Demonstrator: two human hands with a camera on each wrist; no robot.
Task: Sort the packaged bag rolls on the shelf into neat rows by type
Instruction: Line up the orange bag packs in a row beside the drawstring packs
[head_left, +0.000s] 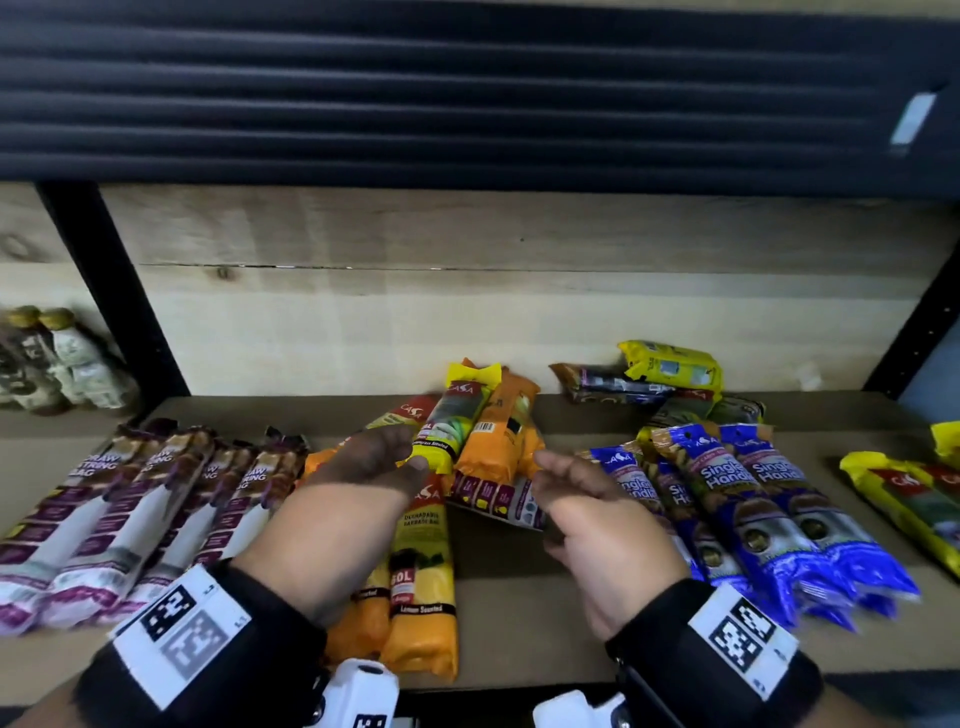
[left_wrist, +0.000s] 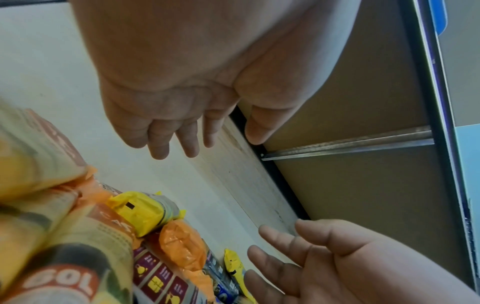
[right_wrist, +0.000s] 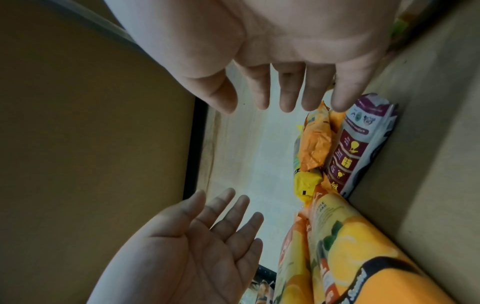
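Wooden back boards rise behind the brown shelf (head_left: 519, 613), where packaged rolls lie in groups: purple rolls (head_left: 104, 525) in a row at the left, orange rolls (head_left: 421, 587) in the middle, blue rolls (head_left: 753, 514) to the right. A loose pile (head_left: 483, 431) of yellow, orange and purple packs sits toward the back between them. Both hands hover over that pile, palms facing, fingers spread wide, holding nothing: left hand (head_left: 358, 499) above the orange rolls, right hand (head_left: 597, 519) just beside the blue ones.
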